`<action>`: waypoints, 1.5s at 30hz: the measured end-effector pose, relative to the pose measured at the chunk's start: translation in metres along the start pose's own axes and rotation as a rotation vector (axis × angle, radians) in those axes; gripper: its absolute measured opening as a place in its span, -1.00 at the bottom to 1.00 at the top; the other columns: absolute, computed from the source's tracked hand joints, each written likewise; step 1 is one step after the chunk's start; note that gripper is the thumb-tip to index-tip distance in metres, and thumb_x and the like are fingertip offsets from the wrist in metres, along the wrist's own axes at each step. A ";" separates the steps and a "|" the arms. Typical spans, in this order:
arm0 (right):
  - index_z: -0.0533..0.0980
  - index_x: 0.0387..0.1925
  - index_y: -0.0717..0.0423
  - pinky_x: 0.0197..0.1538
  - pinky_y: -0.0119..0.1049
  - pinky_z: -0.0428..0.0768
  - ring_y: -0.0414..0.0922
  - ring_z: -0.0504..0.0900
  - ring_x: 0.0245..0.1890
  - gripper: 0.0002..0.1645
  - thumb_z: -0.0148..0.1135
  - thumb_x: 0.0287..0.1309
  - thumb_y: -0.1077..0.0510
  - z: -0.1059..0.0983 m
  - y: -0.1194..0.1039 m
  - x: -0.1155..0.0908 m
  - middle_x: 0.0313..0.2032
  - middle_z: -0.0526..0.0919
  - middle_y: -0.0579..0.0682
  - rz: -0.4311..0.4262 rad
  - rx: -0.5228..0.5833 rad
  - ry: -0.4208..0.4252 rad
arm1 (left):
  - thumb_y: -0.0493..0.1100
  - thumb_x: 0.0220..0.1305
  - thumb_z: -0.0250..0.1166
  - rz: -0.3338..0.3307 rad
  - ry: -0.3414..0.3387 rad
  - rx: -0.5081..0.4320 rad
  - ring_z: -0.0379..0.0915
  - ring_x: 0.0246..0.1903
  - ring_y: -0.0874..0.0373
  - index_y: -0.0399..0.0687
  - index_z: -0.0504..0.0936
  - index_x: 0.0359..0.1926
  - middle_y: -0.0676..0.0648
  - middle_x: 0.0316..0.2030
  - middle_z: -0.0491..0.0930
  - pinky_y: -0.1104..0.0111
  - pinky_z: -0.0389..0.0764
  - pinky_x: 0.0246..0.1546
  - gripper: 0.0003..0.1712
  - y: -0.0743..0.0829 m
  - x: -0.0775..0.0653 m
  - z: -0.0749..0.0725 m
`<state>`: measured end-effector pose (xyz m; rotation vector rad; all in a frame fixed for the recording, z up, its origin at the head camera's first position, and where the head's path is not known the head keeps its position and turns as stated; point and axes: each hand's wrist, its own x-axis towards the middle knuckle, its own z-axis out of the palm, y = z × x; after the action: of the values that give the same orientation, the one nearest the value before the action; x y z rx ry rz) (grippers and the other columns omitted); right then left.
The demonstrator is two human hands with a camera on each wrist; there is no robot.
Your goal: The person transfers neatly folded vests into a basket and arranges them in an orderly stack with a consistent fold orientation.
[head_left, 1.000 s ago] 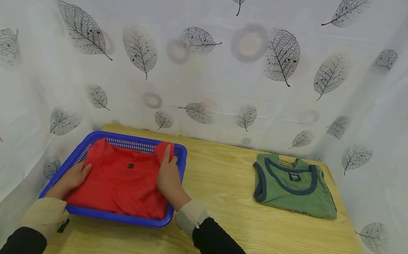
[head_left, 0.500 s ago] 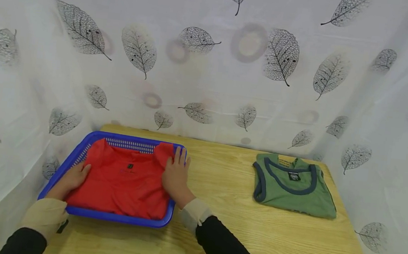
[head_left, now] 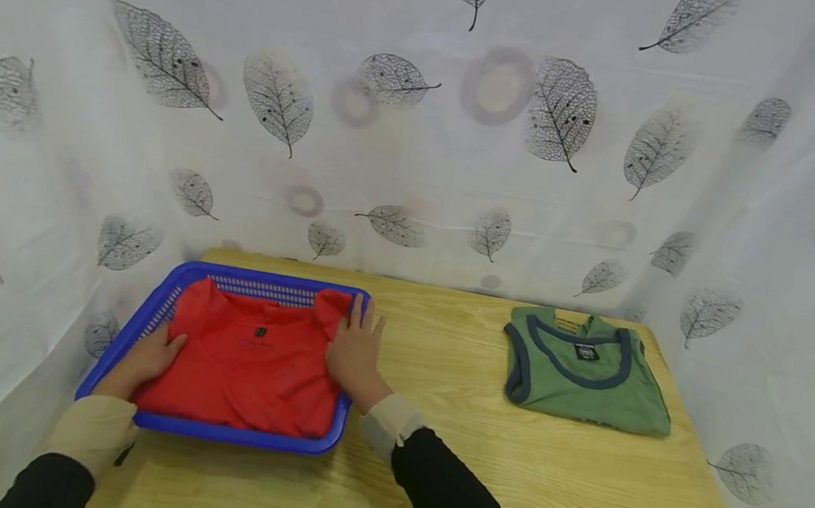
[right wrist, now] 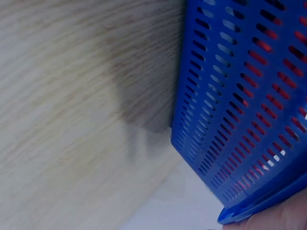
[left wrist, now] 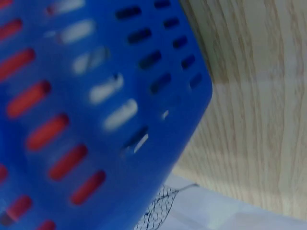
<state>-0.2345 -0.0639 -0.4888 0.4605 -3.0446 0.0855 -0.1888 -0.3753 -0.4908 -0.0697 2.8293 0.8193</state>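
Observation:
A red shirt (head_left: 250,374) lies folded in a blue plastic basket (head_left: 228,434), its dark neck label facing up. My left hand (head_left: 147,357) reaches over the basket's left rim, with the thumb on the shirt's left side; its other fingertips are partly hidden there. On the right rim rests my right hand (head_left: 355,357), fingers spread and fairly straight, lying across the rim beside the shirt's upper right corner. The right wrist view shows part of that hand (right wrist: 278,218) against the basket's rim (right wrist: 259,211). The left wrist view catches only the slotted basket wall (left wrist: 124,177), no hand.
A folded green tank top (head_left: 589,384) with dark trim lies on the right of the wooden table (head_left: 450,410). White curtains (head_left: 418,163) printed with leaves hang behind and along both sides, close to the basket's left side.
My right hand has left the shirt's upper right corner and shifted right onto the basket's rim, its fingers spreading. That shirt corner has sunk slightly. The left hand has hardly moved.

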 end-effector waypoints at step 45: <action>0.47 0.11 0.25 -0.81 -0.46 0.06 -0.34 -0.01 -0.95 -0.60 0.05 0.23 0.32 -0.013 0.389 -0.095 -0.09 0.64 0.30 0.383 0.676 0.706 | -0.07 0.36 0.08 0.311 -0.207 -0.340 0.45 0.04 -0.11 -0.14 0.33 0.26 -0.24 0.11 0.43 0.14 0.54 -0.08 -0.50 0.380 -0.003 0.239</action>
<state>-0.2589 0.3362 -0.5002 -0.1350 -2.2837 1.0557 -0.1817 0.0733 -0.4888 0.3927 2.5124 1.2854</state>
